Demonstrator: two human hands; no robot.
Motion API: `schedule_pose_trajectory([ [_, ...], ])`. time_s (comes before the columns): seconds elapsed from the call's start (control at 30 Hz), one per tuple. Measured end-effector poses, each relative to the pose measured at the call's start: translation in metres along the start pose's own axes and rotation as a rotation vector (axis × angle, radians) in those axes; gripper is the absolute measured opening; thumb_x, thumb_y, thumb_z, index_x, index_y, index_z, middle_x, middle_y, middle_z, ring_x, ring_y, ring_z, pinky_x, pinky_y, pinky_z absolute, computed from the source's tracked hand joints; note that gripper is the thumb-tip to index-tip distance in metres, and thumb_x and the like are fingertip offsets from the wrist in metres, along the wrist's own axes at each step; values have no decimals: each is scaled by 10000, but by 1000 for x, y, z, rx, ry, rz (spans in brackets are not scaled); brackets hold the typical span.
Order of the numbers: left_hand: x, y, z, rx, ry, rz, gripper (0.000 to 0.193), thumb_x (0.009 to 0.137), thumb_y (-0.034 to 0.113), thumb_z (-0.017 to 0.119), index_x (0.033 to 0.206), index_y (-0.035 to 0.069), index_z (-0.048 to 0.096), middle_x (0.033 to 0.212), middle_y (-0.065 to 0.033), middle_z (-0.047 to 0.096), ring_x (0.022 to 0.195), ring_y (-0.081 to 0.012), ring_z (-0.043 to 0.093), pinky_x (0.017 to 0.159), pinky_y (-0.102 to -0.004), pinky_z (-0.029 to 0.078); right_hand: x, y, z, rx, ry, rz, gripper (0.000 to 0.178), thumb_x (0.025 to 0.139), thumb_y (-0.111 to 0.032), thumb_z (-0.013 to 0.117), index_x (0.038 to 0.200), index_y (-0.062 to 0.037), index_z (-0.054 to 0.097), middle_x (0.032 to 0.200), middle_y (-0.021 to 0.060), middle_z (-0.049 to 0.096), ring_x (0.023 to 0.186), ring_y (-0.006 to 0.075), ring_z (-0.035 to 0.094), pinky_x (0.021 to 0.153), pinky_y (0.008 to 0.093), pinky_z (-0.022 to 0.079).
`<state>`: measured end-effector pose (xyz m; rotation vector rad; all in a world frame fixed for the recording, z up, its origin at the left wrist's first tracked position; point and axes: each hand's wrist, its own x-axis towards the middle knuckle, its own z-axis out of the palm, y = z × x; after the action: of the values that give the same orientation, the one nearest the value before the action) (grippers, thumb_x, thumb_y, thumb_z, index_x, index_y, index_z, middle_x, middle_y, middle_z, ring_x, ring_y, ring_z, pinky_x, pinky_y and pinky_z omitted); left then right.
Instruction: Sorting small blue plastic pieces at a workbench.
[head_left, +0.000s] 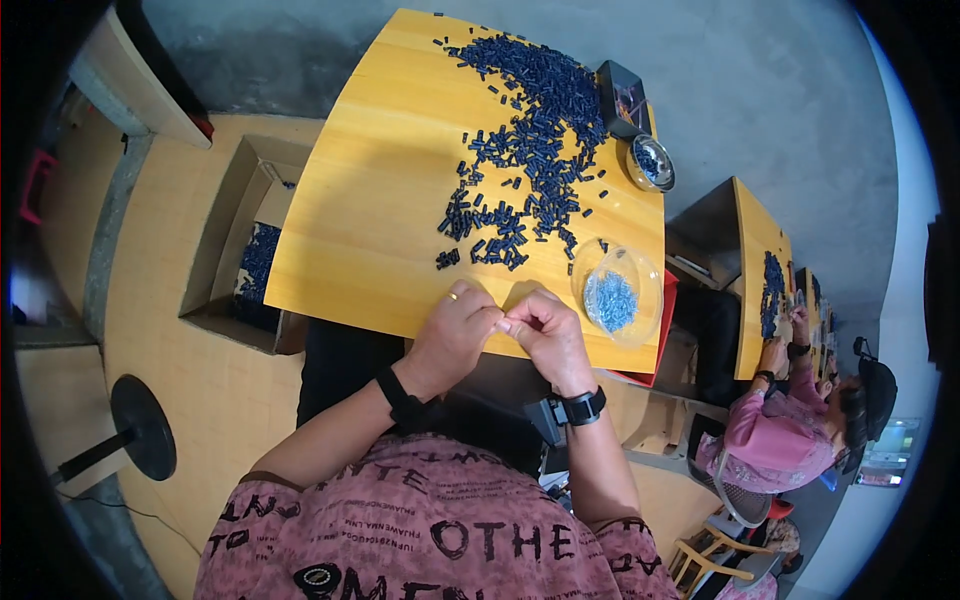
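Clear plastic bowl (643,272) of glassy blue bits (610,301) at the near right corner of the bench (370,150), stubby dark pieces (548,160) to its far edge; left hand (458,335) and right hand (552,340) pinched closed, whether gripping anything I can't tell remotely

dark cylindrical pieces (545,150) | loose, scattered on tabletop (350,200) | pale-blue bits (611,302) | heaped, clear bowl (649,290)
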<state>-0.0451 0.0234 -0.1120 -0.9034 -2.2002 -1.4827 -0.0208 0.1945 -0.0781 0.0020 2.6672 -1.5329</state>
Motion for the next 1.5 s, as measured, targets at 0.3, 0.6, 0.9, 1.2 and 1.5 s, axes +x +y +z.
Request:
schedule_pose_trajectory([
  [0.3, 4, 2, -3, 7, -11, -60, 110, 757, -39, 626, 840, 25, 592, 842, -120, 571, 820, -325, 546, 722, -400, 466, -8, -3, -1, 178, 32, 31, 305, 807, 92, 706, 1085, -27, 670, 918, -3, 564, 793, 73, 540, 746, 206, 482],
  [0.6, 10, 9, -7, -15, 89, -179, 200, 744, -57, 645, 929, 12, 615, 890, -138, 596, 853, -333, 567, 740, -393, 459, 4, -9, 10, -61, 292, -59, 283, 777, 38, 736, 1049, -19, 681, 752, 54, 577, 647, 147, 546, 616, 266, 472],
  [0.9, 9, 8, -4, -11, 75, -194, 242, 732, -70, 629, 961, 6, 627, 934, -145, 610, 894, -343, 582, 775, -405, 468, 11, -5, 16, -238, 362, -138, 130, 766, 7, 735, 881, -3, 676, 760, 130, 608, 660, 264, 601, 606, 341, 483],
  [1.2, 6, 5, -3, -77, 88, -174, 191, 765, -38, 673, 949, 12, 655, 903, -127, 663, 874, -313, 623, 744, -380, 496, -4, -4, 8, 260, 179, 113, 70, 853, -9, 706, 914, 14, 683, 803, 40, 670, 637, 108, 585, 589, 255, 492],
  [1.5, 5, 7, -4, -96, 89, -133, 98, 780, 2, 688, 869, 18, 651, 809, -112, 649, 770, -304, 603, 700, -377, 483, -14, -17, -3, 626, 96, 243, 145, 918, -4, 628, 1049, 44, 664, 878, 78, 695, 705, 98, 615, 622, 231, 514],
])
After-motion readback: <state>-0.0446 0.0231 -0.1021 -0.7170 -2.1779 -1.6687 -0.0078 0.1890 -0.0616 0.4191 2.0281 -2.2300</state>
